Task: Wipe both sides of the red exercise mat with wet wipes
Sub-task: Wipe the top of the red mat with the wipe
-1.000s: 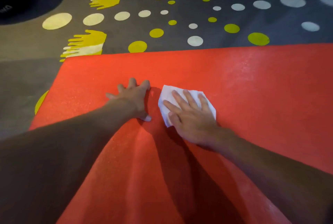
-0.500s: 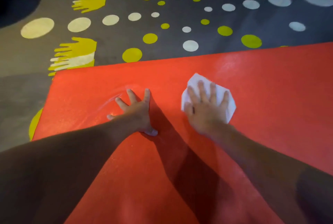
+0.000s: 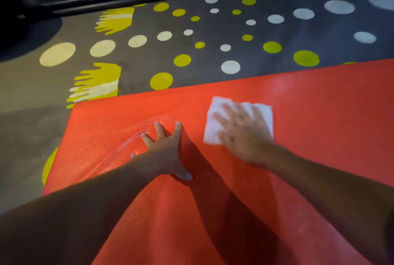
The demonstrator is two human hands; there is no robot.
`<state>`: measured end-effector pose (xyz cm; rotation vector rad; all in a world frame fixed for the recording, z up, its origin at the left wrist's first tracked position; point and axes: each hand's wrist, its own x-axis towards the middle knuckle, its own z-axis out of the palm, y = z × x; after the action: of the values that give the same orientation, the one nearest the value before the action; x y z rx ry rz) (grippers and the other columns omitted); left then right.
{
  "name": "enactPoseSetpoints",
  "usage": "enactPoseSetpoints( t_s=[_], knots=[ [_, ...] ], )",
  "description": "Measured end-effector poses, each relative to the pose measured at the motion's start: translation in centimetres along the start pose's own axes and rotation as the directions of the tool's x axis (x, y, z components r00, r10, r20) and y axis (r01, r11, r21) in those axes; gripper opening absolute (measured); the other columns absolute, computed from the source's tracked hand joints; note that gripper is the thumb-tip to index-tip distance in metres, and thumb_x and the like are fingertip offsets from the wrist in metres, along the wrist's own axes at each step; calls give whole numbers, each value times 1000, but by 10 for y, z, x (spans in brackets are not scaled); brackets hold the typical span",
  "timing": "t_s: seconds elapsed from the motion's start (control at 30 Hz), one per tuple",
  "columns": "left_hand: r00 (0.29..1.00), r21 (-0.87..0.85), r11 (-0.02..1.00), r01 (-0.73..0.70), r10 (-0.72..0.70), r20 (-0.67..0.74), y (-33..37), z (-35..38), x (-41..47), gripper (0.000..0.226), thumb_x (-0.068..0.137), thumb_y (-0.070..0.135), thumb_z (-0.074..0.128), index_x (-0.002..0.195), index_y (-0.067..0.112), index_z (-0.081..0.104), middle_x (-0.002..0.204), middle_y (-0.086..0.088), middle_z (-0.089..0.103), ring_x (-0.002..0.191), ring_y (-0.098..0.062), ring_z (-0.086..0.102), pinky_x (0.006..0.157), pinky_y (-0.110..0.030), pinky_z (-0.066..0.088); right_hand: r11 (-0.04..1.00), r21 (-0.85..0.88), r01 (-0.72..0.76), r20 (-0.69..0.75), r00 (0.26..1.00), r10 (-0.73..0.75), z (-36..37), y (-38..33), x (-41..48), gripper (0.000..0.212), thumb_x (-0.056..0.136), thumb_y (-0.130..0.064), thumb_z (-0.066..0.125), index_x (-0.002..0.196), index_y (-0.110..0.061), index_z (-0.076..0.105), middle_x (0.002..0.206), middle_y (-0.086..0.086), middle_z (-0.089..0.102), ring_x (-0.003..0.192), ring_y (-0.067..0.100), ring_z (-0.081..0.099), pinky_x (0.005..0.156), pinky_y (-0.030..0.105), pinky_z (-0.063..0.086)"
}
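Two hands flat on a red mat (image 3: pixel 319 115), spread across the spotted floor (image 3: pixel 149 51), far left corner in view. Left hand (image 3: pixel 166 149): open, fingers splayed, pressing the mat down close to that corner, with a shallow wrinkle (image 3: pixel 136 136) pushed up just beyond the fingertips. Right hand (image 3: pixel 243 136): open as well, straight fingers pinning a white wipe (image 3: pixel 215 115) against the mat near the far edge, somewhat blurred. Probably mid-stroke on the upper side; underside likely yet to do. Looks soft, thin and light, prone to bunching and creeping under a rub, so worth bracing near the stroke. For the flip, best taken by a corner or the near edge with both hands and folded over rather than lifted whole. Wet patches possibly slick
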<state>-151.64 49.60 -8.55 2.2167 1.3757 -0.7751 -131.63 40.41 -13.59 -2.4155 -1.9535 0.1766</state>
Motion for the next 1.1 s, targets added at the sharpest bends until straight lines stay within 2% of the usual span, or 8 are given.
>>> enactPoseSetpoints(
  t_s=[0.1, 0.23, 0.4, 0.53, 0.7, 0.87, 1.0, 1.1],
  knots=[
    [1000, -58, 998, -6, 6, 4, 2, -7, -4, 144, 59, 53, 88, 154, 31, -18, 154, -32, -25, 141, -54, -21, 115, -65, 0, 953, 49, -300, 40, 954, 298, 7, -14, 15, 58, 98, -47, 15, 155, -40, 5, 166, -2, -8, 151, 24, -10, 116, 58, -10],
    [999, -88, 996, 19, -23, -41, 3, 6, 1, 142, 60, 55, 87, 150, 39, -22, 154, -25, -30, 141, -52, -25, 108, -75, 10, 995, -5, 97, 60, 994, -97, 6, -18, 8, 71, 86, -56, -6, 155, -42, 5, 166, -5, -5, 152, 22, -5, 117, 54, -7],
    [995, -156, 984, 90, -95, -22, 13, 4, -5, 136, 66, 45, 88, 148, 47, -21, 155, -9, -38, 142, -51, -23, 96, -84, 18, 920, 46, -388, 69, 920, 385, 1, -3, 47, 58, 100, -45, 17, 155, -37, 3, 165, -2, -13, 151, 26, -11, 118, 54, -9],
    [995, -146, 985, 92, -98, -32, 11, 5, -3, 137, 66, 45, 87, 148, 47, -21, 155, -9, -38, 142, -52, -23, 95, -84, 20, 995, 24, 99, 19, 995, -99, 4, -41, 35, 61, 94, -50, 6, 155, -41, 11, 166, -6, -1, 152, 23, 0, 119, 54, -2],
    [994, -150, 984, 96, -101, -27, 12, 5, -2, 137, 66, 45, 87, 148, 46, -23, 154, -10, -39, 141, -52, -24, 95, -84, 18, 925, 41, -378, 25, 926, 378, -3, 4, 77, 52, 100, -44, 15, 152, -39, 11, 165, -1, -4, 151, 26, 0, 118, 53, -2],
    [994, -152, 983, 103, -108, -24, 13, 4, -5, 135, 66, 43, 88, 150, 45, -18, 154, -10, -38, 142, -51, -24, 95, -84, 17, 992, 46, 119, -11, 993, -119, 5, -55, 82, 53, 102, -46, 20, 154, -42, 11, 166, -3, -1, 151, 23, 0, 119, 54, -2],
    [995, -158, 983, 97, -101, -14, 13, 4, -2, 139, 64, 42, 89, 149, 45, -21, 154, -10, -38, 141, -51, -25, 95, -85, 17, 974, 15, -227, -26, 974, 227, -1, -29, 113, 53, 101, -43, 18, 153, -38, 15, 165, 1, 5, 151, 26, 0, 119, 55, -3],
    [995, -158, 983, 89, -94, -27, 12, 3, -7, 140, 62, 41, 91, 150, 43, -18, 157, -8, -32, 143, -49, -21, 96, -84, 18, 996, 86, 7, 9, 1000, -8, -2, -80, 106, 52, 102, -41, 20, 154, -37, 13, 166, 0, -2, 151, 26, -5, 118, 55, -5]
  ],
)
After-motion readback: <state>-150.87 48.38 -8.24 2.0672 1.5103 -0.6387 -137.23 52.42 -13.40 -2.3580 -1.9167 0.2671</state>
